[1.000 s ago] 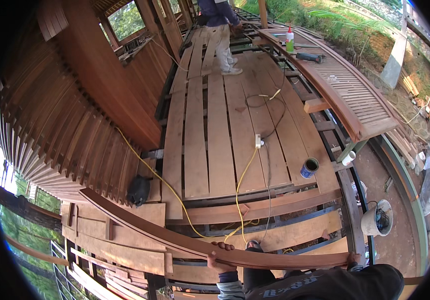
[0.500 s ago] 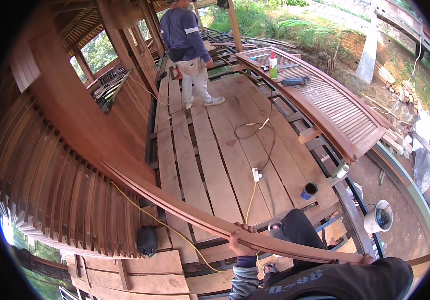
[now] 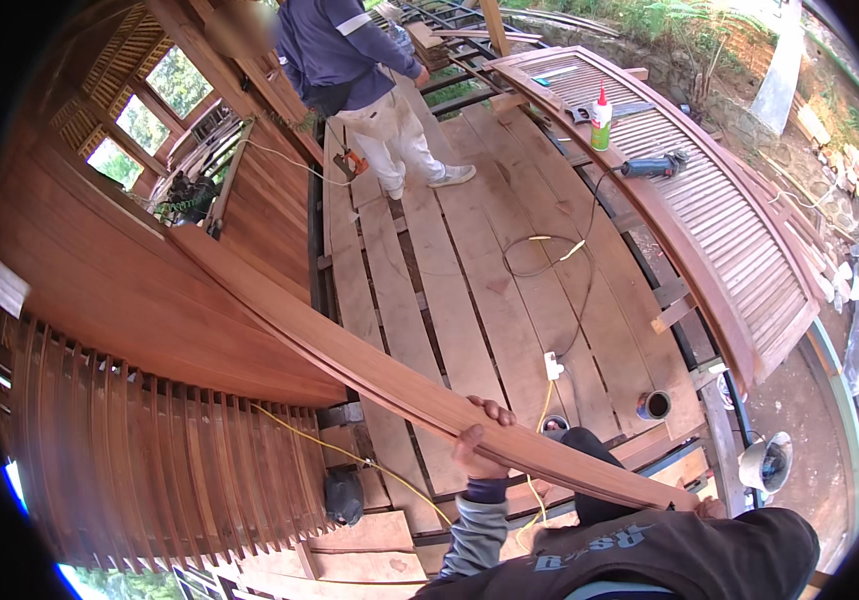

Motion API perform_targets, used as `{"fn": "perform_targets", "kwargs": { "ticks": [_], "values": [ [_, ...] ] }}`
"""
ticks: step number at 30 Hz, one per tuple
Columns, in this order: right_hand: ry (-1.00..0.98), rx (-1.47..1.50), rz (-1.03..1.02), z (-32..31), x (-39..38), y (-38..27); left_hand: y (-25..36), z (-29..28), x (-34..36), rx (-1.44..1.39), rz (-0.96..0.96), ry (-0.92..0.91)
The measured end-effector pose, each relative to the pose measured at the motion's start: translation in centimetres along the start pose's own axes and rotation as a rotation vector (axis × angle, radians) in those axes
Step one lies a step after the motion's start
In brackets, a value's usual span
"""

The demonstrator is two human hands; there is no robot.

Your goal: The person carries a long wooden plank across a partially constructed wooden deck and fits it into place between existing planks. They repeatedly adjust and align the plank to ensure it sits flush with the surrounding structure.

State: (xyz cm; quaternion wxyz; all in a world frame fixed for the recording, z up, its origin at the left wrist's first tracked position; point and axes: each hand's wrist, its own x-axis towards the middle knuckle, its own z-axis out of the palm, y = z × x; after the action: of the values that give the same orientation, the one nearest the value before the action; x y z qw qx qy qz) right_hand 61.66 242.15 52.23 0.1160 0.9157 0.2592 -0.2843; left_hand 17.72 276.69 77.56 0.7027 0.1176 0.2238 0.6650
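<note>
A long curved wooden plank (image 3: 320, 350) crosses the view diagonally, its far end at the brown wall panel on the left. My left hand (image 3: 480, 440) grips it along the lower middle stretch, fingers curled over the edge. My right hand (image 3: 708, 505) grips the near end at the lower right, partly hidden by my dark clothing. Below the plank are my dark-clad leg (image 3: 580, 450), a yellow cable (image 3: 410, 485) and decking boards (image 3: 390, 300).
Another person (image 3: 360, 70) stands on the deck near an orange tool (image 3: 352, 165). A louvred panel (image 3: 710, 220) on the right holds a bottle (image 3: 601, 125) and a grinder (image 3: 650, 165). A power strip (image 3: 553, 365), can (image 3: 653, 405), bucket (image 3: 765, 460) and slatted structure (image 3: 150, 430) surround me.
My hands and the plank have shifted, with the plank now angled more steeply and its far end higher in view. The other person appears closer, and the view has tilted.
</note>
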Motion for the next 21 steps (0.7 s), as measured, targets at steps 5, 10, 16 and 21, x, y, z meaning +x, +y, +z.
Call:
{"fn": "perform_targets", "kwargs": {
  "ticks": [5,10,16,21],
  "values": [
    [-0.060,-0.042,-0.113,-8.0,-2.1,-7.9,4.8,9.3,4.1,0.072,0.065,-0.097],
    [-0.089,-0.045,-0.171,-13.2,-3.5,-12.7,7.3,17.1,6.6,0.108,0.058,-0.138],
    [-0.097,-0.028,-0.199,-14.4,-4.0,-17.3,7.2,22.1,9.7,0.139,0.023,-0.306],
    [-0.072,-0.016,-0.197,-13.6,-3.6,-20.6,6.2,25.4,14.1,0.153,-0.068,-0.380]
  ]
}}
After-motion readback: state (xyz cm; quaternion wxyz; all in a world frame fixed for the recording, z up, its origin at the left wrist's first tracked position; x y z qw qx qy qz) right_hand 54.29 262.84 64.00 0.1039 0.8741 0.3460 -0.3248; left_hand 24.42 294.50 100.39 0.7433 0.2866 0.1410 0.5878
